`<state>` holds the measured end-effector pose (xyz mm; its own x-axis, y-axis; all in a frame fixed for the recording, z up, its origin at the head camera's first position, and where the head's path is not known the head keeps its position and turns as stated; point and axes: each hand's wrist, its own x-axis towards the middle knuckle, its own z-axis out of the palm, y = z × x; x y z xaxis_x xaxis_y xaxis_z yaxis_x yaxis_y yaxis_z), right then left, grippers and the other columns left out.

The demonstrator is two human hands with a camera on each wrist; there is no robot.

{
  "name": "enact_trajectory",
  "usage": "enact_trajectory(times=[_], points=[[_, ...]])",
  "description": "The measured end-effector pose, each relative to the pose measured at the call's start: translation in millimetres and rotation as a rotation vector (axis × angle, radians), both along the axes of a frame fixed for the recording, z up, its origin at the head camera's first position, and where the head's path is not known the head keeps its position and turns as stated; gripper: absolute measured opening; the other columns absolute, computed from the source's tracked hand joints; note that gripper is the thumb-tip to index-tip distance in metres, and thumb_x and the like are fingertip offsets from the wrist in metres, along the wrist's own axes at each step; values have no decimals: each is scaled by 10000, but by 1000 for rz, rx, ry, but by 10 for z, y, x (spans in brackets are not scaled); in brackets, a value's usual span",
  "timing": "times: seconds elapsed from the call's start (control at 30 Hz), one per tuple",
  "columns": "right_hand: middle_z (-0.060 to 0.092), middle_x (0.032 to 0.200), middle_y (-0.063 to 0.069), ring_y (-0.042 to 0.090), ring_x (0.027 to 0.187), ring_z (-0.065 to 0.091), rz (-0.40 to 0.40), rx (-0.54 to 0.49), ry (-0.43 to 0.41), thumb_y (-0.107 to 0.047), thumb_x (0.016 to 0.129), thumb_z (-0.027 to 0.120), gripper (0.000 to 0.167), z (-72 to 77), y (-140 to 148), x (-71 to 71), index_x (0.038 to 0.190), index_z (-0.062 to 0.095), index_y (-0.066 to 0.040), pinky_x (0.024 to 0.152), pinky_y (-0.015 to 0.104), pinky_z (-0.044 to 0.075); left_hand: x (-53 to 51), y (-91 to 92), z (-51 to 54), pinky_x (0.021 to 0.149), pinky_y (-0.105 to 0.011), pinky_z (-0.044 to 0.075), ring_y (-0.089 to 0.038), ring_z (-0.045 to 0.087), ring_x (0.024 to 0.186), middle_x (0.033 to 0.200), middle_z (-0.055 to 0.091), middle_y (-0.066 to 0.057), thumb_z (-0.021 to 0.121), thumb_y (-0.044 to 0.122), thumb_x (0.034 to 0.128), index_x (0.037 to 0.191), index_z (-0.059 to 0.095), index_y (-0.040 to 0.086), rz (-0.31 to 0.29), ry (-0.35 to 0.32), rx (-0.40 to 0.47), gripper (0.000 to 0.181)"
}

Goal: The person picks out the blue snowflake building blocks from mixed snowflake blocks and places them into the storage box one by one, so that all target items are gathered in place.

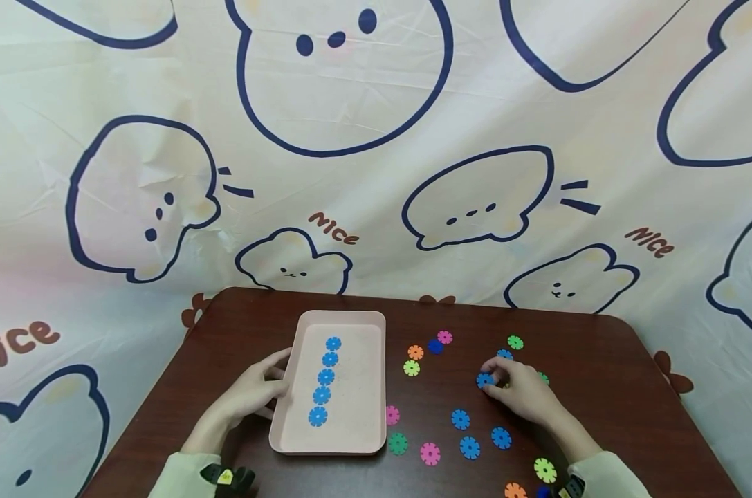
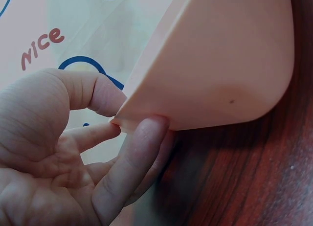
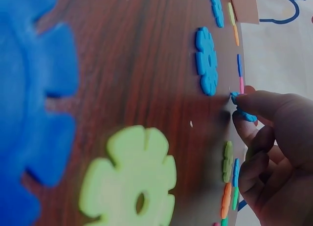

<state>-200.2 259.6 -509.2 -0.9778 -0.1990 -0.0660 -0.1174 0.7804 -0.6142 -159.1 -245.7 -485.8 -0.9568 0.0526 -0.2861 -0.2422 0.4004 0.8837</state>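
Note:
A pale pink tray [image 1: 360,387] lies lengthwise on the table, with several light-blue snowflake discs [image 1: 326,377] in a column on its left half. My left hand [image 1: 254,389] holds the tray's left side; in the left wrist view its fingertips [image 2: 152,130] touch the tray wall [image 2: 230,64]. Over the right part of the table, my right hand [image 1: 528,394] pinches one blue snowflake disc [image 1: 484,380] between thumb and fingers. The right wrist view shows this disc [image 3: 246,115] tilted and raised off the tabletop, partly hidden by the fingers.
Loose discs lie right of the tray: blue ones [image 1: 470,447], pink [image 1: 430,454], green [image 1: 398,443], orange [image 1: 416,353] and yellow-green [image 1: 545,470]. Some sit close to or partly under my right hand and wrist. A patterned cloth [image 1: 376,187] hangs behind the brown table [image 1: 344,477].

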Motion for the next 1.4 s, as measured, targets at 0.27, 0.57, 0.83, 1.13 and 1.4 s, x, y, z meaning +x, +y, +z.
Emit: enact_trajectory(times=[0.27,0.57,0.83,1.13,1.4], points=[[637,827,-64,159,726,575,17,-47,10,-200,934,781,184,36,-47,2,1113,742,-211,673,329,498,0,-6,-6,601,-463,622,-284,661,865,1164,583,-198,644,56,901,1591,395,95,9,-2,-5,735],[667,857,-50,201,696,569,35,-154,-8,-216,926,791,206,120,-218,-15,1127,750,-194,625,294,504,-9,-7,-6,602,-465,622,-275,659,874,1165,586,-193,656,75,903,1587,398,87,3,7,-12,731],[693,884,-52,197,583,522,87,-217,1,-284,929,792,259,211,-452,0,1159,761,-170,503,281,448,-15,-7,-12,602,-464,623,-279,659,876,1149,590,-187,654,74,902,1588,399,92,4,3,-15,732],[723,948,-64,173,536,497,180,-279,5,-322,938,779,339,288,-791,37,1211,760,-123,453,277,421,-9,1,-17,604,-468,623,-278,669,871,1161,591,-193,651,73,911,1590,392,88,2,-6,-9,726],[710,951,-89,138,546,492,260,-308,-13,-359,954,756,333,303,-1157,66,1228,755,-170,462,269,429,-10,2,-6,606,-473,623,-272,666,862,1169,589,-189,647,68,908,1590,387,79,-1,-3,-11,730]])
